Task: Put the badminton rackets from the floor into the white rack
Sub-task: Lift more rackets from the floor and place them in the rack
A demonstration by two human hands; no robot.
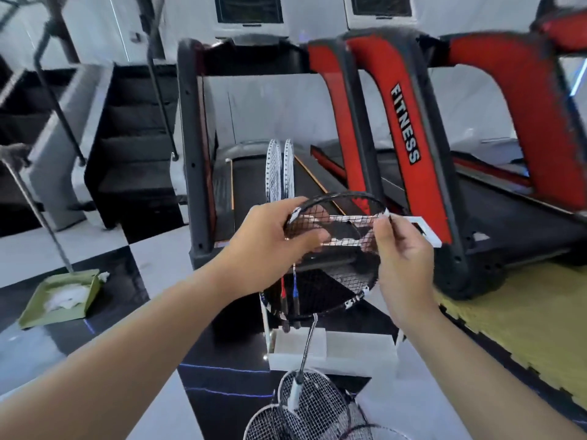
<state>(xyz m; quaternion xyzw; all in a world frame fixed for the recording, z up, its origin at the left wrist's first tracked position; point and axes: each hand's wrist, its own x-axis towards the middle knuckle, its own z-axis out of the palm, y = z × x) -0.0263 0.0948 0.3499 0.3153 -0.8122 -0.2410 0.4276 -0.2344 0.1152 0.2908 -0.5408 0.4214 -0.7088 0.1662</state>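
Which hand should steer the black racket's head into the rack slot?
Probably the left hand: it grips the black racket across frame and strings, next to the two white rackets already standing in the white rack. The right hand only pinches the rim.

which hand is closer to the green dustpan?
Left. The left hand grips the black racket's head on the side facing the green dustpan; the right hand holds the far side.

Black-framed racket (pixel 333 249) with white marks — white rack (pixel 333 347), red-and-black treadmills (pixel 409 128), green dustpan (pixel 60 300), yellow mat (pixel 524 312).
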